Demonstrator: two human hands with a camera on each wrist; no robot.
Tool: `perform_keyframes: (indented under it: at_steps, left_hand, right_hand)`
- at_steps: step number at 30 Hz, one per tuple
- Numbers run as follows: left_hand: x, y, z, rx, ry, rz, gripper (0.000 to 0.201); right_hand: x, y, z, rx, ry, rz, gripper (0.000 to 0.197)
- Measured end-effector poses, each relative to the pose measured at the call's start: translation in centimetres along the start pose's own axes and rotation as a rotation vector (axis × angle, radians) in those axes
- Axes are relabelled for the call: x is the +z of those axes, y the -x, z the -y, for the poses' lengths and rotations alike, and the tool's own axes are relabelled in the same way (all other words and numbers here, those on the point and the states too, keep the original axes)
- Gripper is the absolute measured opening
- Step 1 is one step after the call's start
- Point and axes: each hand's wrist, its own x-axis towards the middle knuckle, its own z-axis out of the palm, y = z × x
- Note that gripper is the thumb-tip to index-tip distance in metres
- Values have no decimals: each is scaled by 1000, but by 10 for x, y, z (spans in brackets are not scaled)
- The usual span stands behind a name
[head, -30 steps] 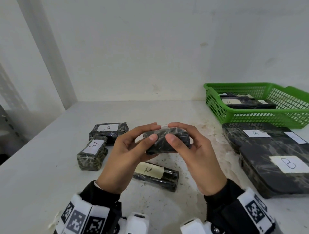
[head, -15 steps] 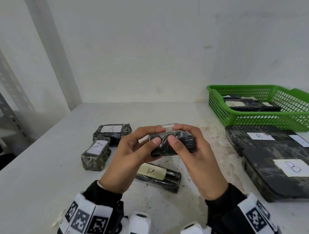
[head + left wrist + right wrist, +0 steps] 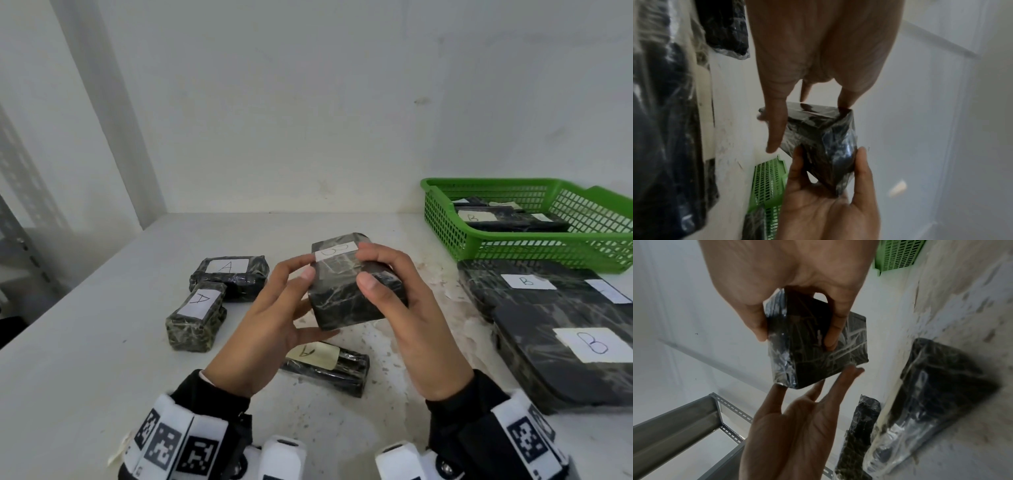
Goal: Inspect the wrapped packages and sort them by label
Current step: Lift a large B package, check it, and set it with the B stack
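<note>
A small black wrapped package [image 3: 346, 301] [image 3: 826, 134] [image 3: 812, 356] is held above the table between both hands. Its white label [image 3: 335, 250], marked B, faces up and away from me. My right hand [image 3: 368, 267] [image 3: 828, 211] [image 3: 787, 272] grips the right end, thumb on the near face and fingers over the top. My left hand [image 3: 306, 269] [image 3: 818, 48] [image 3: 797, 426] holds the left end, with the index by the label, the thumb on the near face and nearly straight fingers underneath.
Three packages labelled A lie on the white table: two at the left [image 3: 229, 277] [image 3: 197, 315], one under my hands [image 3: 325, 363]. Large B packages [image 3: 561, 342] are stacked at the right. Behind them a green basket [image 3: 442, 222] holds more B packages. A wall is close behind.
The package has been turned in my hands, so its label, hidden before, now shows on top. The left fingers have straightened and slipped under it.
</note>
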Motion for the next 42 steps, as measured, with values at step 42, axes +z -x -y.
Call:
perform_keyframes:
  at_steps: [42]
  left_hand:
    - [6,13,-13,175,-269,127,27]
  right_hand:
    - [-10,-7,-6,32,13,10,51]
